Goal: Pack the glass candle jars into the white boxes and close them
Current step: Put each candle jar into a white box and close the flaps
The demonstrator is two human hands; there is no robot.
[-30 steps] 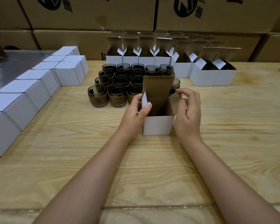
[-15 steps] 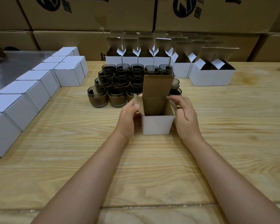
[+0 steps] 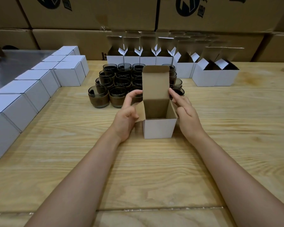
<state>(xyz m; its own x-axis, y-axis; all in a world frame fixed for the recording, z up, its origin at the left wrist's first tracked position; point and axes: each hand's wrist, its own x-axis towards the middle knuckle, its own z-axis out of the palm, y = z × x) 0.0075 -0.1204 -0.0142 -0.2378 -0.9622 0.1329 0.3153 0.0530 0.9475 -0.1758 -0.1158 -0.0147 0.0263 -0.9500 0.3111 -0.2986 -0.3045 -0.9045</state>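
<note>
A small white cardboard box (image 3: 159,128) stands on the pale wooden table (image 3: 138,169), near the middle, with its brown lid flap (image 3: 155,82) upright at the far side and its top open. The left hand (image 3: 126,115) sits against the box's left side, fingers curled narrowly, fingertips at the left edge of the lid flap and thumb on the folded-out left side flap. The right hand (image 3: 185,112) lies against the right side, fingers loosely extended, the index tip touching the lid flap's right edge.

Just beyond the box is a tight cluster of dark smoked glass candle jars (image 3: 121,79). A row of closed white boxes (image 3: 31,95) runs along the left. Open white boxes with raised flaps (image 3: 147,59) line the far edge, in front of large brown shipping cartons (image 3: 88,12).
</note>
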